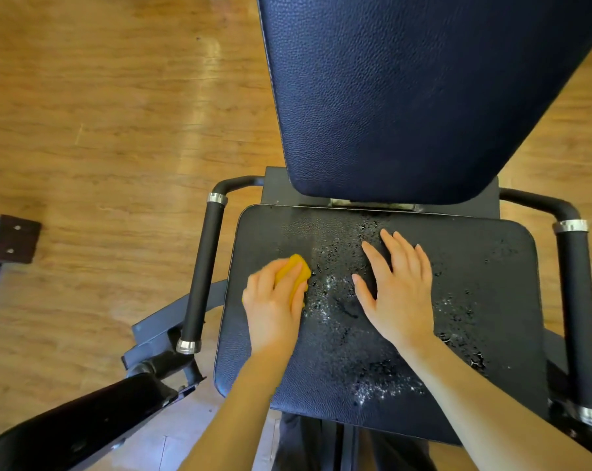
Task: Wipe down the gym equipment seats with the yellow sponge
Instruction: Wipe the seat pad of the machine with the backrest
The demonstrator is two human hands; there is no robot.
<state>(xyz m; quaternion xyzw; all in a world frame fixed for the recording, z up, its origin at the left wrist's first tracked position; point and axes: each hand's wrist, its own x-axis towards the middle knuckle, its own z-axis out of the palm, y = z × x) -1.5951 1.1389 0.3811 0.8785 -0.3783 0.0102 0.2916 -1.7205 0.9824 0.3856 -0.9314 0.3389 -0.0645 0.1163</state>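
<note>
Clearly the risk starts at the left, where the left hand curls its fingers over the yellow sponge and presses it onto the left part of the black seat, near the padded handle on that side. If the stroke runs too far that way, the sponge could slide off the seat's edge and push dirty water down onto the wooden floor, leaving a slippery patch. Toward the middle, beads and foamy streaks of liquid lie scattered over the textured cover; a light or hurried pass would likely smear them rather than lift them, and the grain could trap residue. Further right, the right hand lies flat with fingers spread, holding nothing, palm down on the wet surface as a brace. That palm could skid on the slick cover, and it also hides a patch that may go unwiped. More droplets sit toward the right side and could easily be missed. The upright backrest looks dry and not yet wiped.
</note>
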